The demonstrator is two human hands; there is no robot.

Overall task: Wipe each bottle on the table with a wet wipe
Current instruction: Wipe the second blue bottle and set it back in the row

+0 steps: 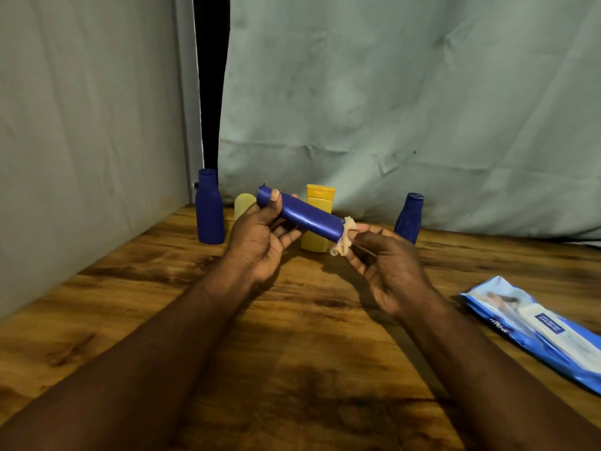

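My left hand (260, 237) grips a long blue bottle (305, 215) near its cap end and holds it sideways above the table. My right hand (383, 258) pinches a crumpled pale wet wipe (344, 237) against the bottle's other end. Four more bottles stand at the back of the table: a blue one (209, 209) on the left, a pale yellow one (244, 203) partly behind my left hand, a yellow one with an orange-yellow cap (319, 198) behind the held bottle, and a smaller blue one (409, 218) on the right.
A blue and white pack of wet wipes (533, 327) lies on the wooden table (292, 336) at the right. A grey cloth backdrop (390, 109) hangs behind the bottles, and a grey wall (81, 141) closes the left side.
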